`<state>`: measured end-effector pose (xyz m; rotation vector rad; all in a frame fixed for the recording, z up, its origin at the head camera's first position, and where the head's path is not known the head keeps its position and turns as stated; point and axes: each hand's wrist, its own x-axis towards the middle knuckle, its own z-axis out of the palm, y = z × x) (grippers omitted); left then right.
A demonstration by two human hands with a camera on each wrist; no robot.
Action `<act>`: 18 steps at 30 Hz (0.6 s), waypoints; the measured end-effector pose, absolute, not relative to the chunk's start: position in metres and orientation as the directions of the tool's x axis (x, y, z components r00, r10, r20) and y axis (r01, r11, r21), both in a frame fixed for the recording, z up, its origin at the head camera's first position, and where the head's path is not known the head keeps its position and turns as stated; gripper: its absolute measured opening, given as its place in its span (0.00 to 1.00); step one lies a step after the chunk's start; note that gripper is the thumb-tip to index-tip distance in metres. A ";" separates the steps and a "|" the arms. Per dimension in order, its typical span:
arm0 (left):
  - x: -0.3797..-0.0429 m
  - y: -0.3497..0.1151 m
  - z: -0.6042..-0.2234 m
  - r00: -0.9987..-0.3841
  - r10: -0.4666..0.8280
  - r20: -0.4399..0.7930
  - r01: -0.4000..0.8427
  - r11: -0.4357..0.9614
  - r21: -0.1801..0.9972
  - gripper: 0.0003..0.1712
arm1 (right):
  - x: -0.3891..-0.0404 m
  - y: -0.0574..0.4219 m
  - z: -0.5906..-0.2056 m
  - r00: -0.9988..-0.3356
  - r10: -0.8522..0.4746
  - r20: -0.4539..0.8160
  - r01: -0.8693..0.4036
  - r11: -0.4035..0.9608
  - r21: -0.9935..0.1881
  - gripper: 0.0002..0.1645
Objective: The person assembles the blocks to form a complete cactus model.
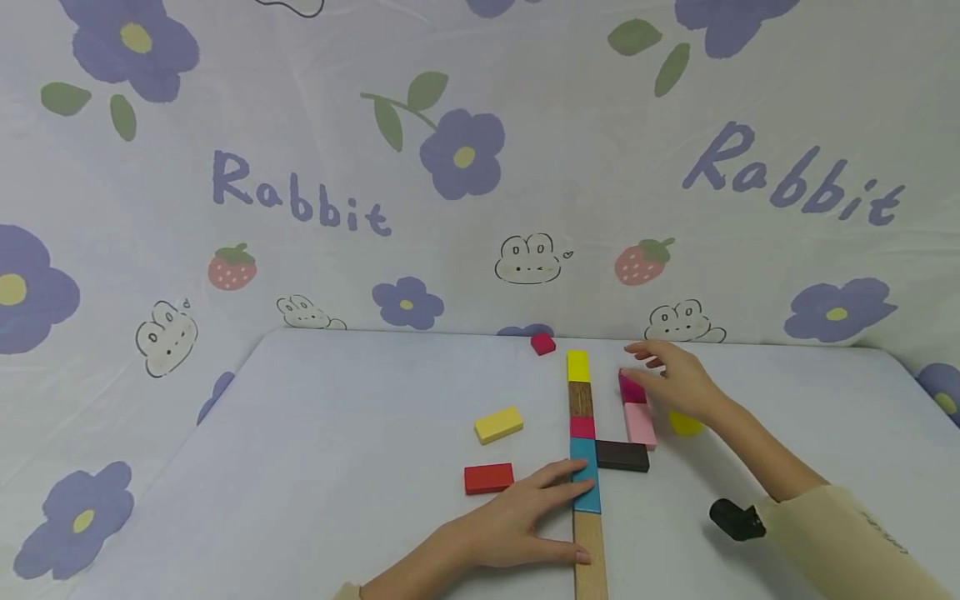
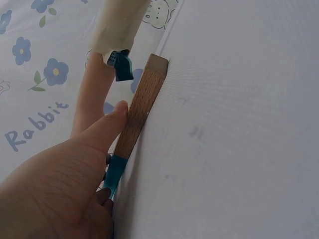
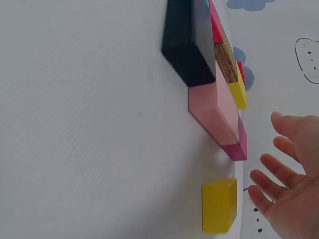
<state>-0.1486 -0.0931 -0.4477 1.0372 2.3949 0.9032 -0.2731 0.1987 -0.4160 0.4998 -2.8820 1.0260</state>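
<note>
A straight column of blocks runs away from me: a natural wood block, a blue block, a small red one, a brown wood-grain one and a yellow one. My left hand rests against this column, fingertips on the blue block, thumb on the natural wood. A dark block juts right from the blue one. Pink and magenta blocks extend away beyond its far side. My right hand hovers by the magenta block, fingers spread and holding nothing.
A loose yellow block and a red block lie left of the column. Near the back edge sits a small red piece. Another yellow block lies under my right wrist. Patterned cloth hangs behind the white table.
</note>
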 end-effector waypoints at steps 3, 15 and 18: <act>-0.149 -0.093 -0.448 -0.658 0.748 -0.086 0.506 0.524 0.685 0.44 | -0.267 0.206 -0.416 -0.946 -0.284 0.154 -0.317 0.730 -0.606 0.29; -0.149 -0.092 -0.450 -0.663 0.744 -0.082 0.510 0.529 0.678 0.44 | -0.237 0.232 -0.417 -0.936 -0.308 0.170 -0.346 0.718 -0.604 0.31; -0.149 -0.092 -0.449 -0.663 0.744 -0.078 0.513 0.528 0.676 0.44 | -0.231 0.239 -0.418 -0.936 -0.310 0.168 -0.346 0.719 -0.602 0.32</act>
